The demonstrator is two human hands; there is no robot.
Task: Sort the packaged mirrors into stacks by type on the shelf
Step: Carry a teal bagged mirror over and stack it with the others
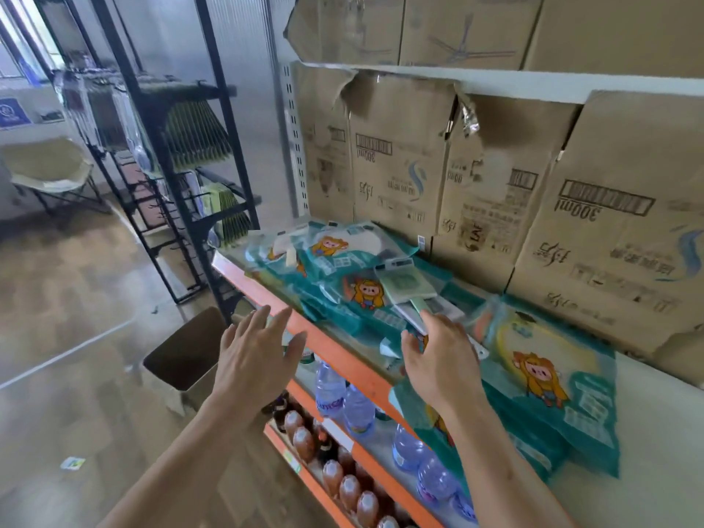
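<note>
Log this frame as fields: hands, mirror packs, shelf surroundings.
left hand: open, fingers spread, before the shelf edge, holding nothing
right hand: open, above the packs near the handled mirror; contact unclear
teal packs: loose pile left, stack right
handled mirror: atop the loose pile
behind: cardboard boxes
below: water bottles

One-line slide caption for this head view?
Left hand and right hand reach toward teal packaged mirrors on the orange-edged shelf, cardboard boxes behind, bottled drinks below.
</note>
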